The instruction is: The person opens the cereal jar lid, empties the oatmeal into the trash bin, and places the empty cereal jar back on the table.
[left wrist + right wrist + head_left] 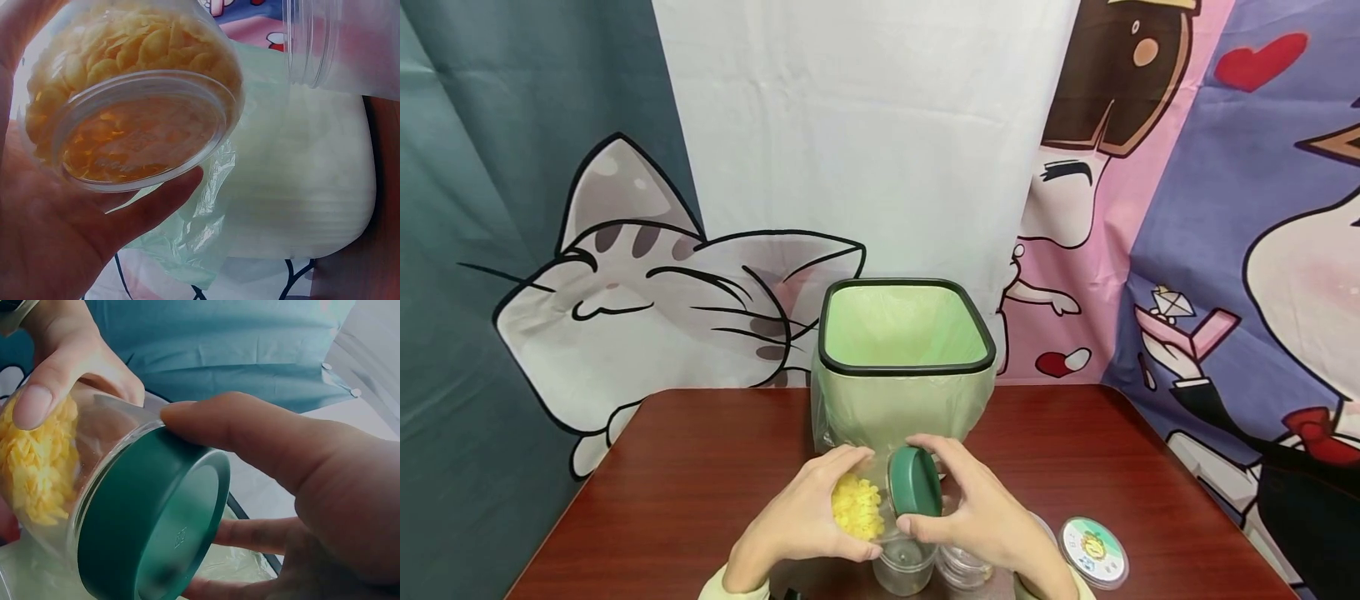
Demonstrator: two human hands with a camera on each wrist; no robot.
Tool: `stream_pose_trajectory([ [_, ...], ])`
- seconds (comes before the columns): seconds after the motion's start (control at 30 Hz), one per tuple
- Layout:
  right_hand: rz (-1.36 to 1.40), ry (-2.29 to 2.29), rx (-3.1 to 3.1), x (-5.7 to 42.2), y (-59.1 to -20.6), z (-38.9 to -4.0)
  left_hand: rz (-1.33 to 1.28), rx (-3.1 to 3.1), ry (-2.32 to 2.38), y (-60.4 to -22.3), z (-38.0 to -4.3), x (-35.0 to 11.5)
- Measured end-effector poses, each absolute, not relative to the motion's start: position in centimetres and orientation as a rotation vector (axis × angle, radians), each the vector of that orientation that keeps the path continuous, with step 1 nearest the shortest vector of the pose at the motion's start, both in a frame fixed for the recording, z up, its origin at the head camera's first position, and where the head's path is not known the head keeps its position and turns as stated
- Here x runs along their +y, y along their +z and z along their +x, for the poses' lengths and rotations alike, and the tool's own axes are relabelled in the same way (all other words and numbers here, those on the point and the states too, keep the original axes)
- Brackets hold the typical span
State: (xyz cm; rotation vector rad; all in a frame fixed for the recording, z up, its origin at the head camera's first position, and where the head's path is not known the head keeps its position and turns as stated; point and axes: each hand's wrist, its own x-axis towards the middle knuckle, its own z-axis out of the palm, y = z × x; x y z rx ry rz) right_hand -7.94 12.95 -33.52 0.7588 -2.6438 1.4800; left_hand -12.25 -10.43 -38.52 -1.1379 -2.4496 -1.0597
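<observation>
My left hand (797, 512) grips a clear jar (231, 81) round its body, thumb on the near side. The jar lies tilted onto its side, and yellow flakes (857, 506) are heaped toward its base. At its mouth sits a green screw lid (915, 482); my right hand (981, 508) holds it by the edge, thumb and fingers on opposite sides. In the right wrist view the lid (150, 519) meets the jar's rim. Just under the hands stands an open clear plastic jar (904, 568).
Behind the hands, a pale green bin (902, 400) with a black rim and a plastic liner stands on the red-brown table (715, 467). A clear round container (962, 571) is by the right wrist, and a round lid with a printed label (1093, 552) lies right of it.
</observation>
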Motion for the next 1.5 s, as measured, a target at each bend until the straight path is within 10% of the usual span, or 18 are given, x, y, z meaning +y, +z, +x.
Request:
stream_pose_trajectory([
  [1.5,0.921,1.321,-2.691,13.4,-33.3,-7.7,-1.174,-2.456,-1.153,-38.0,-12.0,-10.4],
])
